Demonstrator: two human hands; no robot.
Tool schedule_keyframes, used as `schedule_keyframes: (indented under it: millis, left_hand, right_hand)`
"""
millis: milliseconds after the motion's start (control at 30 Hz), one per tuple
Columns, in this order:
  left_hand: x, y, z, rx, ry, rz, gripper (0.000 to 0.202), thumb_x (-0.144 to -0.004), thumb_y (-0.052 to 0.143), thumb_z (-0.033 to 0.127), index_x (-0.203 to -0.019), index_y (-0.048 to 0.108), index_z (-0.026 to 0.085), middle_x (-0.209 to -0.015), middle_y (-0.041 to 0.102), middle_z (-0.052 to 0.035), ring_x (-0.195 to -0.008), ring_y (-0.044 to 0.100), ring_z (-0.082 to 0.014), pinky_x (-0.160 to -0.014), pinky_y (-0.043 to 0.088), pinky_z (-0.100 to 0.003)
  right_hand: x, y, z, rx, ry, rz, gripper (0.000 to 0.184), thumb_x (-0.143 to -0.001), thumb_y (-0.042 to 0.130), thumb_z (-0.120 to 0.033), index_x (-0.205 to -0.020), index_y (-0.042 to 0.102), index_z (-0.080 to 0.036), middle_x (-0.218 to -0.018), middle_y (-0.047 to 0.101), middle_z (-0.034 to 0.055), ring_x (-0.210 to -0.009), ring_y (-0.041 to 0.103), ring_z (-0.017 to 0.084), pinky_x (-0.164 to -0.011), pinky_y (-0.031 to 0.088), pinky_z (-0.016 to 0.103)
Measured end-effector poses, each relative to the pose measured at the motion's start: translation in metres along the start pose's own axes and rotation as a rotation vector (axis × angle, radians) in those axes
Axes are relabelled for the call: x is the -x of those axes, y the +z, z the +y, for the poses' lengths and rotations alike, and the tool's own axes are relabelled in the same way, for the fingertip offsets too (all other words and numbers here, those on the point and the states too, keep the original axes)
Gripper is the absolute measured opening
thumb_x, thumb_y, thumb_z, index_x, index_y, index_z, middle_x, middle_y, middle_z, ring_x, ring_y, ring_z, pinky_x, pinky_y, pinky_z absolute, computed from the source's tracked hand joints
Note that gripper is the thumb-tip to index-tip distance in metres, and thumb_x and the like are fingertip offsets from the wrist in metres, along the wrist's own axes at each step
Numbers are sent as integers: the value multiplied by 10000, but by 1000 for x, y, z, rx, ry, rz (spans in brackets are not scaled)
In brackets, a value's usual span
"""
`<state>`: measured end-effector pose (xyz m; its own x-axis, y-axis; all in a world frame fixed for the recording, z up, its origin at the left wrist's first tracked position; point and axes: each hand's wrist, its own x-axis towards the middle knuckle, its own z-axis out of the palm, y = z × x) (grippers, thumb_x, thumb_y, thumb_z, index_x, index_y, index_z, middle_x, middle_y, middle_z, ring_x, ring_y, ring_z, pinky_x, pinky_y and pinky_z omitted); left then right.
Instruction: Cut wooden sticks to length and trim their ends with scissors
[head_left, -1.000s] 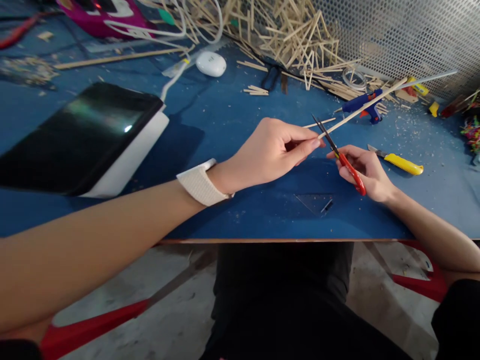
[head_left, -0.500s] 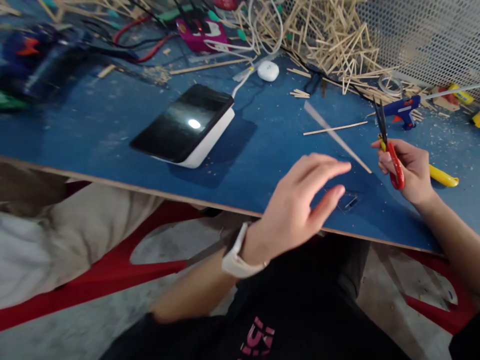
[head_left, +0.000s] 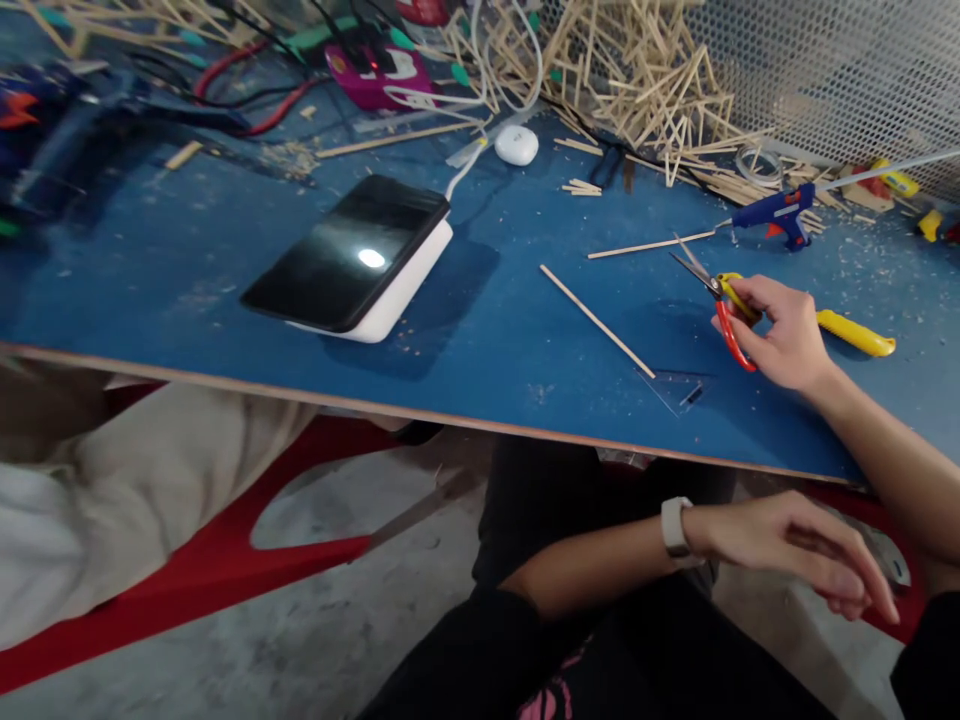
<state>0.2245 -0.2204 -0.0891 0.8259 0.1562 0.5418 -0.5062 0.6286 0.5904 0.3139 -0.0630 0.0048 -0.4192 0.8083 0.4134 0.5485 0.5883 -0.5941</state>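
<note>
Taking the scissors as the centre of our dial, we judge ourselves to be in a pause between cuts: the blades stand a little apart, pointing to about ten o'clock, with nothing between them. Our right hand keeps its fingers curled around the red and yellow handles; we cannot tell exactly which fingers pass through the loops. Our left hand hangs beyond the table edge, between five and six o'clock, its fingers loosely bent and slightly apart, with nothing visible in them. One thin stick lies slantwise between eight and nine o'clock, its near end just beside or touching the clear set square. A second stick lies at ten o'clock, its right end close to the nozzle of the blue glue gun at one o'clock. The yellow cutter, between three and four, is partly hidden by our right hand. As we judge it, any further cut calls for our left hand back above the tabletop, a stick pinched steady near its cutting point, and the blades brought square across it.
</note>
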Motion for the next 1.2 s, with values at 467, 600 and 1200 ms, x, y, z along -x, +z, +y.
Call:
schedule_keyframes:
  millis: [467, 600, 1200]
  left_hand:
    - [201, 16, -59, -902, -603, 453, 125, -1005, 760, 200, -1100, 835, 229, -1244, 851, -131, -1197, 815, -358, -1203, 589, -541]
    - [202, 66, 37, -1048, -590, 364, 216, -1134, 709, 237, -1307, 839, 229, -1342, 839, -126, -1247, 789, -336, -1196, 567, -486]
    - [89, -56, 367, -1776, -920, 69, 230, -1011, 691, 377, -974, 870, 238, -1256, 746, -87, -1105, 720, -261, -992, 518, -348]
  right_hand:
    - [-1, 3, -7, 73, -84, -93, 192, -978, 795, -349, -1128, 810, -230, -947, 797, 65, -747, 617, 204, -759, 541, 381]
    - [-3, 4, -6, 54, -65, -83, 232, -994, 790, -401, -1122, 810, -209, -960, 795, 83, -773, 635, 212, -776, 546, 386]
    - [-4, 16, 2, -271, 139, 21, 352, -1032, 806, -540, -993, 715, -203, -827, 641, -13, -736, 492, 135, -693, 431, 329]
